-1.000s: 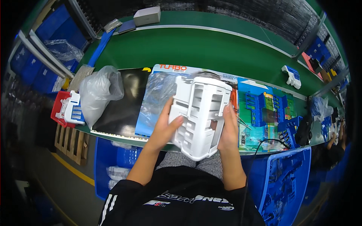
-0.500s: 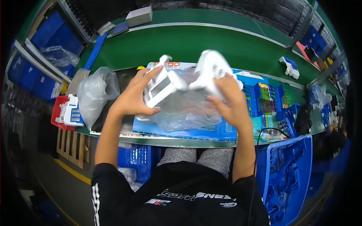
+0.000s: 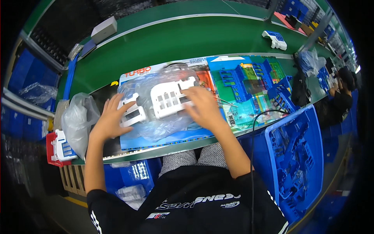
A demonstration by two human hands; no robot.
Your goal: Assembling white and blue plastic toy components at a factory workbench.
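My left hand (image 3: 108, 121) has its thumb and fingers around the left edge of a small white plastic frame (image 3: 133, 114) with a rectangular opening. My right hand (image 3: 205, 110) grips the right edge of a larger white plastic housing (image 3: 165, 99) with rows of square openings. The two white parts sit side by side, a narrow gap between them, over a crumpled clear plastic bag (image 3: 159, 128). Under the bag lie printed sheets (image 3: 130, 143) on the bench. My right fingertips hide part of the housing's right end.
Blue plastic parts (image 3: 237, 87) lie on the sheets to the right. A blue bin (image 3: 272, 163) of blue parts stands at the lower right, a black cable (image 3: 253, 156) before it. At left are a filled clear bag (image 3: 78, 121) and a red bin (image 3: 50, 150). Another person (image 3: 343, 97) sits far right.
Both hands have lowered the white parts from above the bench onto the bag and set them closer to flat. My view has shifted, so the bench appears turned.
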